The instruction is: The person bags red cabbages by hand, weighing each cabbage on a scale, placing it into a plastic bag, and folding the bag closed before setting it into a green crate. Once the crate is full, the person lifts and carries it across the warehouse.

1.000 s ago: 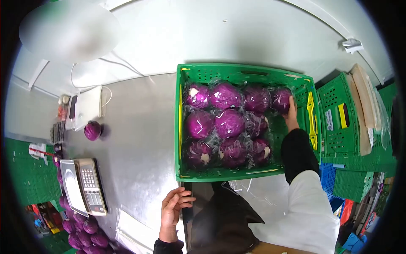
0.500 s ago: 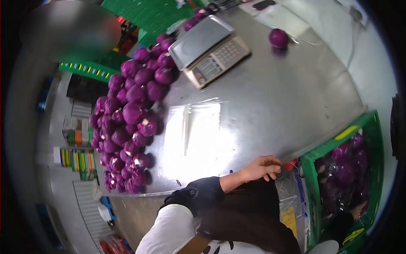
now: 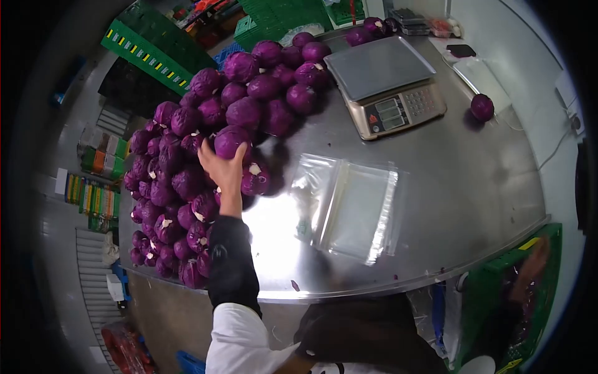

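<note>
My left hand (image 3: 222, 171) reaches into the heap of red cabbages (image 3: 187, 181) on the table's left side. Its thumb and fingers curve around the near side of a round red cabbage (image 3: 232, 141). At the far right, my right hand (image 3: 529, 271) is smeared by motion above the green crate (image 3: 554, 274), so its fingers cannot be made out. Clear plastic bags (image 3: 358, 212) lie flat on the metal table, to the right of the left hand.
A weighing scale (image 3: 389, 87) stands at the back of the metal table (image 3: 473, 187). One loose red cabbage (image 3: 482, 108) sits near the right wall. Stacked green crates (image 3: 149, 56) rise behind the heap, and the table's front edge curves before me.
My left hand has moved from the table's front edge out to a cabbage in the heap. My right hand has risen from inside the crate. The view has shifted.
</note>
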`<state>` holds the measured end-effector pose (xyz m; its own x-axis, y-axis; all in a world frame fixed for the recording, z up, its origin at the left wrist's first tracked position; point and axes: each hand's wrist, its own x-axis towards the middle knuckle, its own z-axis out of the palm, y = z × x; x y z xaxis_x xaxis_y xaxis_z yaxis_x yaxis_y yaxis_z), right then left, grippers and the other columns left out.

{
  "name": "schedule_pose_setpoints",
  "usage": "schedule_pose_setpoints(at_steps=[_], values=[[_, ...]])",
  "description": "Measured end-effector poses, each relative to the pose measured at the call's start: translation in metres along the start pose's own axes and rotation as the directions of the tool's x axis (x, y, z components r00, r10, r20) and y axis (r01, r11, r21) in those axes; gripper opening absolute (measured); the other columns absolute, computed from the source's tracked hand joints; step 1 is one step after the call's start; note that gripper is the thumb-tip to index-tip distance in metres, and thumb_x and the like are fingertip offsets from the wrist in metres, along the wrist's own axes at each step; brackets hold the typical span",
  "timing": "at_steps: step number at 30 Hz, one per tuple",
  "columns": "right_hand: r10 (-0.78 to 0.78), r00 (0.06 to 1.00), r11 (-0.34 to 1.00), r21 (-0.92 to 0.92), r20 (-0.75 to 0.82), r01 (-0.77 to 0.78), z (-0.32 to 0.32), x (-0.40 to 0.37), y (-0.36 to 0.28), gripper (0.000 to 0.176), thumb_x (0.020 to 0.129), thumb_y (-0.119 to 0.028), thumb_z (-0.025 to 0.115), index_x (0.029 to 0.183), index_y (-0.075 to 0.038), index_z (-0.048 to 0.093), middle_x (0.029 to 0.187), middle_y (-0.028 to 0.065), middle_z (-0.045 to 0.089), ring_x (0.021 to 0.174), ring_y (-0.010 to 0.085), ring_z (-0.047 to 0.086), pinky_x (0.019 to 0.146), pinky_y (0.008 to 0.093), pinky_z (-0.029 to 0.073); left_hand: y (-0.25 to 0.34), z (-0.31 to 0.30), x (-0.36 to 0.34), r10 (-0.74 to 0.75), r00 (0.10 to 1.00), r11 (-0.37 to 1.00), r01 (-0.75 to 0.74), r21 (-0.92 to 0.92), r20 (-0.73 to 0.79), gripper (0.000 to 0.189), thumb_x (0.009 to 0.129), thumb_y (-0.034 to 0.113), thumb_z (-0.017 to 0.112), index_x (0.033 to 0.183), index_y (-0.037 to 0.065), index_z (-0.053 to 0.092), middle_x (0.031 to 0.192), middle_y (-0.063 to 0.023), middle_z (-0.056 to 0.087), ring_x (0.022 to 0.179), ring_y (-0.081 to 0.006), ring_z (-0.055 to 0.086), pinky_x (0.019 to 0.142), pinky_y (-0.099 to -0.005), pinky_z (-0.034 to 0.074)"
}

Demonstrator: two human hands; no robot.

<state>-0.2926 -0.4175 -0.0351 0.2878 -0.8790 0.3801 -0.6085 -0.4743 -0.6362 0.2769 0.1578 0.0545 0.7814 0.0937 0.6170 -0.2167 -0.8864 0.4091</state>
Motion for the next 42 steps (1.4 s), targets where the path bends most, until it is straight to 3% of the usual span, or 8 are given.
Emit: schedule_pose_setpoints(at_steps=[2,7,16,22,27,30,34,42], values=[[-0.220,0.963,0.592,0.806,0.155,0.006,0.082,-0.018,-0.064,0.030,0.091,-0.008,0.046,0.119,0.002,0.052,0.123,0.0145,0.052,0.117,0.0224,0.047,0.100,0.0323,0.034,0.022,0.004,0.022,-0.119,0.989,0.967,0.097,0.235,0.084,0.092,0.061,0.041,0.078,0.133,0.005,0.034,0.134,-0.0237,0.036,0.126,-0.0400,0.032,0.099,-0.0439,0.035],[-0.483,0.652,0.875,0.303,0.584,0.377,0.157,-0.103,-0.266,0.019,0.083,0.000,0.054,0.101,-0.002,0.059,0.101,0.0128,0.060,0.096,0.0247,0.058,0.086,0.0320,0.044,-0.084,0.054,0.057,-0.324,0.862,0.792,0.473,-0.386,0.391,0.072,0.064,0.033,0.075,0.124,0.005,0.047,0.116,-0.0172,0.055,0.105,-0.0325,0.055,0.093,-0.0404,0.043],[-0.535,0.229,0.385,0.476,0.813,-0.790,0.232,-0.227,-0.413,0.068,0.078,-0.008,0.066,0.136,-0.002,0.031,0.133,0.0121,0.042,0.117,0.0186,0.047,0.096,0.0341,0.040,-0.097,-0.033,-0.067,-0.006,0.768,-0.609,0.505,-0.612,0.640,0.072,0.074,0.043,0.059,0.131,0.004,0.039,0.125,-0.0163,0.050,0.113,-0.0328,0.051,0.099,-0.0502,0.039],[-0.590,0.002,-0.172,-0.123,0.807,-0.977,0.231,-0.243,-0.405,0.081,0.073,-0.031,0.073,0.136,-0.006,0.029,0.133,0.0103,0.042,0.123,0.0239,0.040,0.106,0.0400,0.032,0.020,-0.031,-0.158,0.262,0.728,0.390,0.521,-0.759,0.634,0.096,0.072,0.067,0.052,0.135,-0.003,0.032,0.138,-0.0206,0.034,0.127,-0.0325,0.035,0.107,-0.0414,0.025],[-0.406,0.108,-0.438,-0.089,0.907,-0.895,0.197,-0.239,-0.285,0.080,0.067,-0.036,0.078,0.131,-0.007,0.039,0.129,0.0103,0.047,0.120,0.0274,0.044,0.105,0.0478,0.032,0.097,-0.002,-0.217,0.030,0.529,0.258,0.816,-0.518,0.848,0.052,0.090,0.044,0.046,0.113,-0.001,0.053,0.119,-0.0176,0.051,0.097,-0.0261,0.055,0.084,-0.0367,0.044],[-0.276,0.195,-0.433,0.060,0.941,-0.900,0.165,-0.215,-0.231,0.089,0.061,-0.045,0.080,0.131,-0.007,0.039,0.130,0.0099,0.046,0.122,0.0289,0.042,0.106,0.0486,0.030,0.135,0.016,-0.247,0.203,0.496,0.883,0.281,-0.377,0.844,0.037,0.082,0.036,0.059,0.091,0.001,0.060,0.094,-0.0143,0.062,0.064,-0.0271,0.061,0.059,-0.0384,0.048],[-0.215,0.317,-0.419,0.205,0.924,-0.884,0.134,-0.193,-0.192,0.094,0.058,-0.048,0.081,0.132,-0.008,0.038,0.131,0.0094,0.046,0.123,0.0281,0.041,0.106,0.0467,0.030,0.152,0.051,-0.294,0.300,0.437,0.918,-0.375,-0.131,0.848,0.028,0.076,0.025,0.062,0.088,0.000,0.058,0.088,-0.0179,0.061,0.072,-0.0292,0.063,0.060,-0.0403,0.050],[-0.268,0.393,-0.226,0.339,0.880,-0.913,0.136,-0.185,-0.201,0.085,0.064,-0.034,0.080,0.130,-0.002,0.038,0.125,0.0091,0.050,0.116,0.0240,0.048,0.101,0.0396,0.038,0.112,0.052,-0.261,0.154,0.495,0.936,0.206,-0.287,0.855,0.022,0.071,0.019,0.073,0.072,0.001,0.062,0.062,-0.0100,0.061,0.056,-0.0210,0.058,0.052,-0.0343,0.044]])
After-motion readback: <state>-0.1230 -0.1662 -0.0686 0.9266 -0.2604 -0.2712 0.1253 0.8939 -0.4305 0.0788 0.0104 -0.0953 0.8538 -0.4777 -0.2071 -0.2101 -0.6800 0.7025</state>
